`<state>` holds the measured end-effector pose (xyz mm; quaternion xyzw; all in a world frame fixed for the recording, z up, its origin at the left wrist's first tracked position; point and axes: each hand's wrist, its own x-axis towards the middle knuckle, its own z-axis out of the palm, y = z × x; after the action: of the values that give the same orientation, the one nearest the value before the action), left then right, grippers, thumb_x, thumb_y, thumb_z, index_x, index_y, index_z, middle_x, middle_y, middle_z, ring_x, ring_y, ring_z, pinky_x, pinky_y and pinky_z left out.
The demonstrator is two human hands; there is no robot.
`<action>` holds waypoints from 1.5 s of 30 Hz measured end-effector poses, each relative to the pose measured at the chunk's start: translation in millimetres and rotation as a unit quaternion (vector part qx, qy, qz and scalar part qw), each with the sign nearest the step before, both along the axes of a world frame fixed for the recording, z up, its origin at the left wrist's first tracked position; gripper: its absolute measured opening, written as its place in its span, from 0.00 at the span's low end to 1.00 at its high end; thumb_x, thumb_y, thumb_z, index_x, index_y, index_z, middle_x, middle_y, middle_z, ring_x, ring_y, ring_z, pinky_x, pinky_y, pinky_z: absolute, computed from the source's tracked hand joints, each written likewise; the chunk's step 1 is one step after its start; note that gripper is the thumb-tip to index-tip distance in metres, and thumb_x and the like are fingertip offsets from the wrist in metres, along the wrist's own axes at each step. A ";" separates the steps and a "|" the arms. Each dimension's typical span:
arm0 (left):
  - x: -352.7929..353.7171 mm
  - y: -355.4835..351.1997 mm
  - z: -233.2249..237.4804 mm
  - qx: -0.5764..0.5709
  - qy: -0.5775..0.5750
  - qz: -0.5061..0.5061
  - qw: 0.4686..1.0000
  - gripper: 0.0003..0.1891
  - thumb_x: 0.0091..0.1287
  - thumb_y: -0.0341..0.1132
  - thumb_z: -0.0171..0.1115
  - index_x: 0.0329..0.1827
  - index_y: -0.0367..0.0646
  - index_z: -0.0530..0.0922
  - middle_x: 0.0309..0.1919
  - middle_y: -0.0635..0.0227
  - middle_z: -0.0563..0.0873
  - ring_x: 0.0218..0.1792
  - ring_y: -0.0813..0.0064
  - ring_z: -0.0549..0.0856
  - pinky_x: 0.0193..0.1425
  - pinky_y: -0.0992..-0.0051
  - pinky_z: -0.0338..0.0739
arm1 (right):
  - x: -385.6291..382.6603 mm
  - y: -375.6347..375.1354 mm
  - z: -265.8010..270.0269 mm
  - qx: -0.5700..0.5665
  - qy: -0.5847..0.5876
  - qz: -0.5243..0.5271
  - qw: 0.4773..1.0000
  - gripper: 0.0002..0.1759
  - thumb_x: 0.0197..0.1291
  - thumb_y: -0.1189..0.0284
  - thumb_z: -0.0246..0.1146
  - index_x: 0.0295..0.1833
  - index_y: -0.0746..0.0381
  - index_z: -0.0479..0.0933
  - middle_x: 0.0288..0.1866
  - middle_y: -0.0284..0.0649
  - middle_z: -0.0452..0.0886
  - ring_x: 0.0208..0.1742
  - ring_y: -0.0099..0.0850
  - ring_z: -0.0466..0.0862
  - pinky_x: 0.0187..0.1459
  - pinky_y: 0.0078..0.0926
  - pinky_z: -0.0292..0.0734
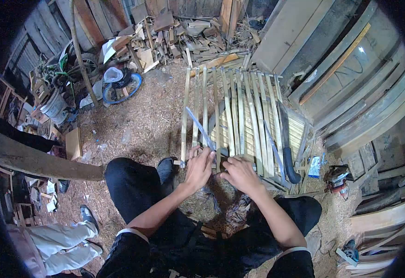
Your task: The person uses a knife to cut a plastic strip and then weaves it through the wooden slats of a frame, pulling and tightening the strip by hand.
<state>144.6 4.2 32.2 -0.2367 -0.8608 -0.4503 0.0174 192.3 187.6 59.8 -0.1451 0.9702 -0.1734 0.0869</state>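
I sit over a row of long bamboo slats (239,111) laid side by side on the sawdust floor. My left hand (199,167) grips a thin bluish strip (201,129) that slants up and left from the slats' near ends. Close beside it, my right hand (240,175) is closed on the near end of one slat, fingers curled down. A long blade with a black handle (286,155) lies along the right side of the slats.
Another person's legs in light trousers (63,243) are at lower left. A heap of wood offcuts (179,34) lies at the back, a blue-rimmed wheel (121,85) to the left, stacked planks (350,83) on the right, a power tool (337,178) near them.
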 end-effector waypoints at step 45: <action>-32.2 -17.7 -0.6 0.228 -0.219 -0.055 0.947 0.14 0.81 0.38 0.55 0.42 0.34 0.80 0.31 0.64 0.88 0.35 0.80 0.85 0.40 0.72 0.77 | -9.2 -11.8 -3.2 0.022 0.076 -0.011 0.997 0.25 0.51 0.50 0.75 0.43 0.60 0.85 0.34 0.42 0.87 0.40 0.41 0.88 0.57 0.41 0.74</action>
<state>112.4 -13.5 31.5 -0.1693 -0.7030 -0.6758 -0.1429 183.1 175.9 56.6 -0.1449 0.9792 -0.1412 0.0143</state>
